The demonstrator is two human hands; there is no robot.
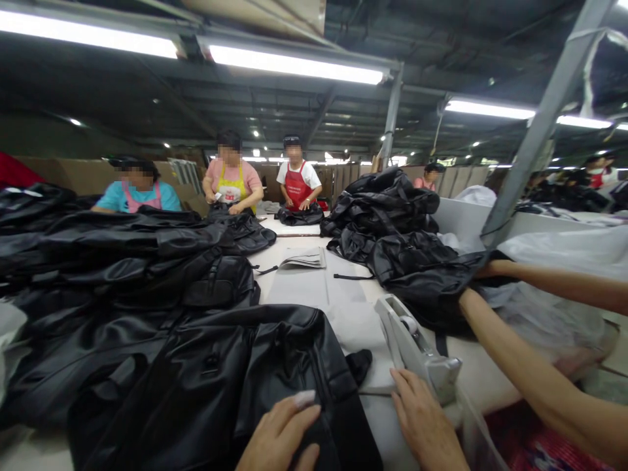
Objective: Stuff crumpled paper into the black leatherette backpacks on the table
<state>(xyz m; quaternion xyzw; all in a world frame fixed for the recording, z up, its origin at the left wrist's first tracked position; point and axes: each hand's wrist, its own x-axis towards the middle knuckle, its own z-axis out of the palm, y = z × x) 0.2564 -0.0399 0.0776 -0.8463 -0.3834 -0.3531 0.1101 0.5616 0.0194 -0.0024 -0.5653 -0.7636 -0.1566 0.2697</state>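
My left hand (279, 432) lies flat on the near edge of a black leather bag (210, 386), fingers stretched out, with white tape on one fingertip. My right hand (422, 418) rests palm down on the white table (304, 288), fingers extended and holding nothing. Its fingertips are beside the base of a grey tape dispenser (417, 343) and a thin strip that runs from the bag's edge.
Black bags are heaped along the left (122, 261) and in a pile at centre right (387, 209). A co-worker's two bare arms (534, 379) reach in from the right into a black bag (436, 281). Several people in aprons work at the far end. A slanted metal post (540, 124) stands at right.
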